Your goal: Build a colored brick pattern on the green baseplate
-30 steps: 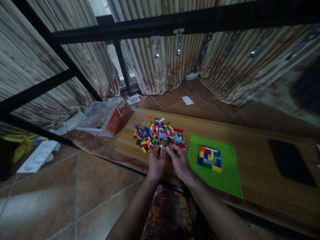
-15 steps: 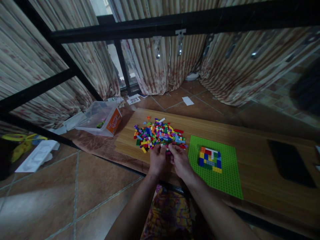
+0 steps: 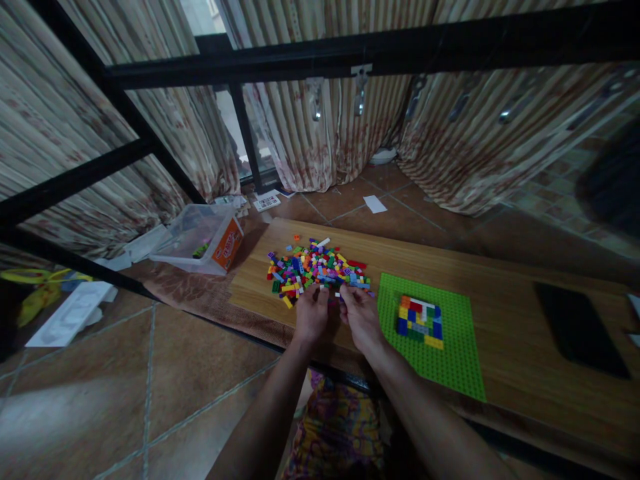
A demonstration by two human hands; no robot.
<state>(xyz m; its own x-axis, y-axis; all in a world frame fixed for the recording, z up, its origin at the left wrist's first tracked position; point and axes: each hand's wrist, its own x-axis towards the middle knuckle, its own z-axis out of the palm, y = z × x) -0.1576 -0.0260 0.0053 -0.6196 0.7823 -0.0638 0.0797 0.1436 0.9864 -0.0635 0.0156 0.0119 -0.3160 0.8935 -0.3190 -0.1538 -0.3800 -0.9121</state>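
A heap of mixed toy bricks (image 3: 320,263) lies on the wooden board. At its near edge is my left hand (image 3: 312,312), fingers bent and closed together; whatever they hold is hidden. A small gap to the right, my right hand (image 3: 359,315) pinches a small brick, with a pale bit showing at the fingertips. Right of that hand rests a green baseplate (image 3: 450,370). On the baseplate sits a flat block of joined bricks (image 3: 420,322) in red, yellow, blue, white, green and grey.
A clear plastic box (image 3: 197,240) with an orange label stands left of the wooden board (image 3: 505,320). A dark flat object (image 3: 580,327) lies on the board's right part. A black metal rail (image 3: 300,63) crosses above, before striped curtains. White packaging (image 3: 75,313) is on the tiled floor.
My hands have drawn slightly apart, the left shifting a little left. The brick pile and the joined bricks on the baseplate look the same.
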